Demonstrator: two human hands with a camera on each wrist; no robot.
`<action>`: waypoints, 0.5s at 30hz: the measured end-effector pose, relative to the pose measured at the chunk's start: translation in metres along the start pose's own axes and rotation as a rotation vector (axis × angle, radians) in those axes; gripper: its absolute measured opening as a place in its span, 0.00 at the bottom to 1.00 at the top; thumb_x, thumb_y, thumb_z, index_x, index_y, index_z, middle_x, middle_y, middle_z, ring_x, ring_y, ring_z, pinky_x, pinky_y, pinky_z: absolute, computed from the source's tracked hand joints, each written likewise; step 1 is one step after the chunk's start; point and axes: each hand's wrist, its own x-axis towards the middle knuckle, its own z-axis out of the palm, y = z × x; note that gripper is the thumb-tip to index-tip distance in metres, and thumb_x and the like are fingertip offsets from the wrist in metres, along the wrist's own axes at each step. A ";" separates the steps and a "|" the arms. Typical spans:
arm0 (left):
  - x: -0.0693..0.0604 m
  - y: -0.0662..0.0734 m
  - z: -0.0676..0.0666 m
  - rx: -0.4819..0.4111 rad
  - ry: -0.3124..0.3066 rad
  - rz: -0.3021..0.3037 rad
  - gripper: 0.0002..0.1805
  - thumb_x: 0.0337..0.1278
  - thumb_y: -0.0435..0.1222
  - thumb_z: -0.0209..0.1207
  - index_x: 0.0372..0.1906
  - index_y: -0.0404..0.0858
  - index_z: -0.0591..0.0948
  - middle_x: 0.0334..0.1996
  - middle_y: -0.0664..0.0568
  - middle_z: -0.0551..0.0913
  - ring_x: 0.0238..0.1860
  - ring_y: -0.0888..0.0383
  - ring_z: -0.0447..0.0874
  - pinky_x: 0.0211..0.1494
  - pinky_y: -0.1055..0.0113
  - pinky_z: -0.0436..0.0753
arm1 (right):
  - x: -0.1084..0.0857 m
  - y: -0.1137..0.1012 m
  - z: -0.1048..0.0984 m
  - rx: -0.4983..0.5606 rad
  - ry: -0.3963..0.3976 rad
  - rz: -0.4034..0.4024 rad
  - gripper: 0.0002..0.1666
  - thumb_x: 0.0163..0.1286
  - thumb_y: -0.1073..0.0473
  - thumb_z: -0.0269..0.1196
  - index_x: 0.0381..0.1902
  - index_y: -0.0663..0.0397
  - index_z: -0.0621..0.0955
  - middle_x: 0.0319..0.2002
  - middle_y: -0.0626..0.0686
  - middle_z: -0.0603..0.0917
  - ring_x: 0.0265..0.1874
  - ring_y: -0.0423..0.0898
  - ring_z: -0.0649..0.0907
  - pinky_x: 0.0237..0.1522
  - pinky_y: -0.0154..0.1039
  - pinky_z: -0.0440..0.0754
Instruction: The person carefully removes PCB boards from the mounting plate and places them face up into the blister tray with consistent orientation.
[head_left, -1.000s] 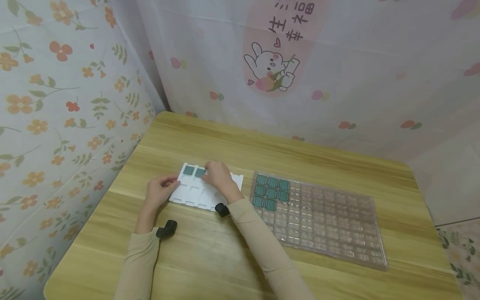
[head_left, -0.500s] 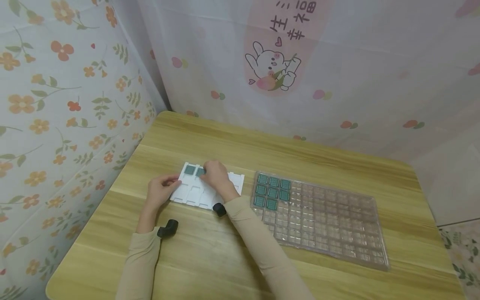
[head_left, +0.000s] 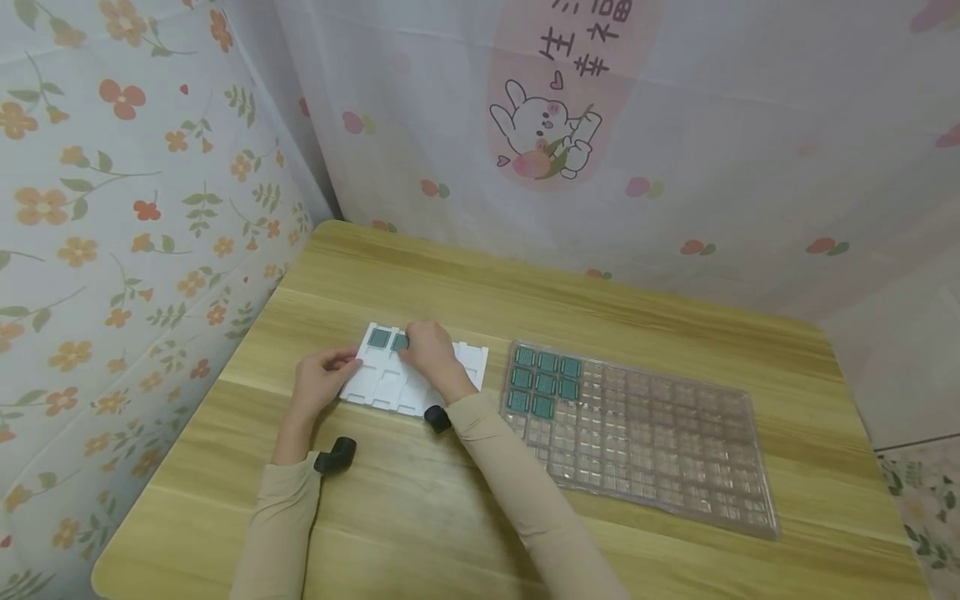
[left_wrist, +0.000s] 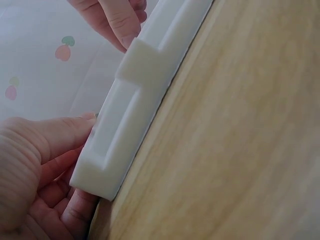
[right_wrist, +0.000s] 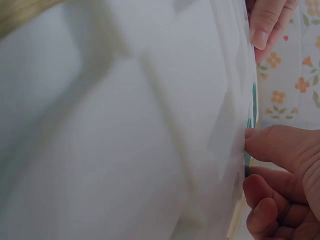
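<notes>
A white tray [head_left: 388, 390] with shallow square pockets lies on the table, left of centre. My left hand [head_left: 318, 382] holds its left edge, the thumb on top and curled fingers at the side, as the left wrist view shows. In the tray's far left pocket sits a green square chip [head_left: 378, 337]. Beside it, my right hand [head_left: 433, 354] pinches a second green chip [head_left: 401, 342] between thumb and index finger at the neighbouring pocket. The hand covers part of that chip and the pockets to its right. Whether the chip is fully seated, I cannot tell.
A large clear plastic tray [head_left: 667, 450] with many pockets lies to the right. Several green chips [head_left: 546, 384] fill its far left corner. Curtains [head_left: 420, 117] hang behind the wooden table [head_left: 390, 517] and on its left. A black camera mount sits on each wrist.
My right hand has shifted slightly left over the second chip, covering a bit more of it. My left hand and both trays stay in place.
</notes>
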 end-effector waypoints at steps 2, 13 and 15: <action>0.000 0.000 0.000 0.009 -0.002 0.002 0.15 0.55 0.32 0.62 0.46 0.28 0.82 0.36 0.38 0.84 0.33 0.59 0.76 0.34 0.79 0.71 | 0.000 0.000 0.000 -0.005 -0.002 -0.002 0.09 0.61 0.57 0.65 0.29 0.58 0.82 0.21 0.47 0.78 0.21 0.40 0.70 0.25 0.31 0.70; 0.000 0.001 0.000 0.008 -0.003 -0.008 0.15 0.55 0.32 0.62 0.46 0.28 0.81 0.37 0.37 0.83 0.34 0.58 0.77 0.35 0.79 0.71 | 0.000 0.001 0.001 -0.038 0.006 -0.015 0.08 0.61 0.57 0.65 0.27 0.57 0.82 0.20 0.47 0.77 0.20 0.39 0.69 0.23 0.30 0.68; 0.000 0.001 0.000 0.007 -0.002 -0.013 0.15 0.55 0.32 0.62 0.46 0.28 0.81 0.37 0.37 0.84 0.33 0.60 0.76 0.35 0.79 0.71 | 0.000 0.001 0.001 -0.030 0.008 -0.017 0.08 0.61 0.58 0.65 0.26 0.57 0.82 0.20 0.46 0.76 0.20 0.39 0.69 0.23 0.30 0.67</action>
